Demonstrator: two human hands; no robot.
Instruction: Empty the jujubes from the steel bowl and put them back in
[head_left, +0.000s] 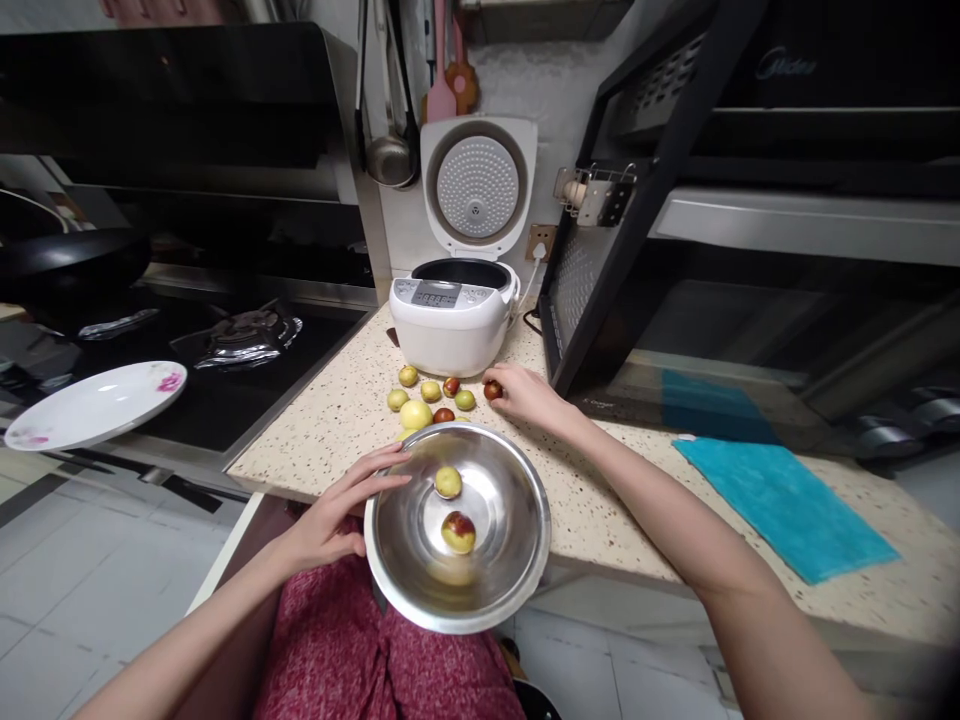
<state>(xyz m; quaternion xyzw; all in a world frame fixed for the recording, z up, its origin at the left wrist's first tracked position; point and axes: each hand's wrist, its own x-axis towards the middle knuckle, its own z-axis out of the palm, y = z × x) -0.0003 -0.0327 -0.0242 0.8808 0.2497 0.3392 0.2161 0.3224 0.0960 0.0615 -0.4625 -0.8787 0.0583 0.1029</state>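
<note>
Bowl point(480, 590) at counter point(600, 500) edge, two fruits point(458, 531) inside; left hand point(341, 510) grips its near-left rim. Right hand point(529, 395) beyond the bowl, fingers closed on a red fruit point(492, 390); loose fruits point(415, 413) just left of that hand, rice cooker point(450, 325) behind them

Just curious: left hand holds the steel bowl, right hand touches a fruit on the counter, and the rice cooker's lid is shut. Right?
No: the head view shows the rice cooker's lid open. The left hand holds the steel bowl, right hand touches a fruit.
</note>
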